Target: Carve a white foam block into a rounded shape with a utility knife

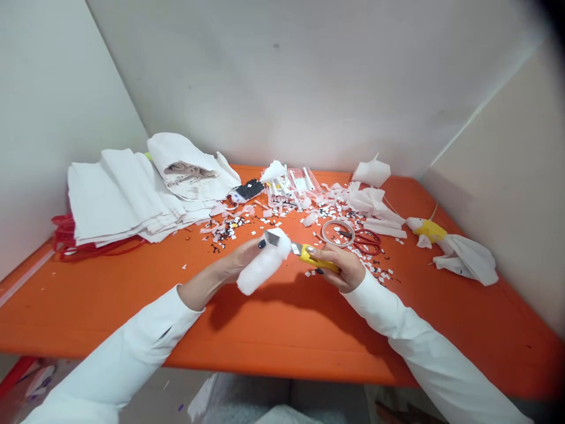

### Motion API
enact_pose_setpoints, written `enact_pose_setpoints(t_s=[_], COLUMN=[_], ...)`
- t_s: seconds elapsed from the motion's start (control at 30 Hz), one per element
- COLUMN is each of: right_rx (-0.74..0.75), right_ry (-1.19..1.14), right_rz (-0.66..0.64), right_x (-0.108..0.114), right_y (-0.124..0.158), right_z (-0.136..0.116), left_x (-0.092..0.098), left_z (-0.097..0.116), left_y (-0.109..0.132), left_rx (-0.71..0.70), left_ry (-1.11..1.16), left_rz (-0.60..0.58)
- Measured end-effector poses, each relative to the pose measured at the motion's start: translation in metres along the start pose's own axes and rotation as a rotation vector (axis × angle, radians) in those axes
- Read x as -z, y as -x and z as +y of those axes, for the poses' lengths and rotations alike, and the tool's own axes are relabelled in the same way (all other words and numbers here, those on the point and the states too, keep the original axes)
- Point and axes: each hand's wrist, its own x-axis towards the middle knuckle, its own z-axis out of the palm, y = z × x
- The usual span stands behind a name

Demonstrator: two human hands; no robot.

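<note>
Above the middle of the table, my left hand (236, 260) is closed around a soft white roll (261, 272), which slants up to the right. Near the roll's upper end is a dark grey flat patch (272, 238), close to my thumb. My right hand (346, 270) grips a yellow utility knife (325, 263) with its blade (296, 248) pointing left. The blade's tip is at the roll's right edge; whether it cuts in is unclear. Just beyond my right hand lie a roll of clear tape (324, 235) and red-handled scissors (369, 241).
White sheets (117, 197) and a folded bundle (183, 162) pile up at the left on the orange table (145, 318). Paper scraps (229, 228) litter the middle. A tray of pens (304, 179) stands at the back, and a white-and-yellow paper figure (430, 231) lies at right.
</note>
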Motion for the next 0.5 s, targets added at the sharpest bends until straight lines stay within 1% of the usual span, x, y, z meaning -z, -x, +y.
enact_pose_setpoints(t_s=[0.1,0.2,0.33,0.4,0.5], right_rx=[-0.007,-0.036,-0.101,-0.17,-0.389], right_ry=[-0.001,-0.044,-0.111,-0.134,-0.202], right_rz=[0.012,-0.001,-0.009,0.041,0.187], right_x=[0.0,-0.001,0.002,0.004,0.004], right_y=[0.0,0.001,0.006,0.007,0.006], right_z=[0.001,0.002,0.006,0.008,0.009], left_x=[0.001,0.0,0.004,0.009,0.013], left_z=[-0.001,0.001,0.005,0.005,0.003], left_y=[0.0,0.002,0.002,-0.002,-0.01], left_rx=[0.041,0.056,0.019,0.002,-0.018], left_ry=[-0.01,-0.055,-0.109,-0.137,-0.188], left_rz=[-0.091,-0.109,-0.151,-0.172,-0.19])
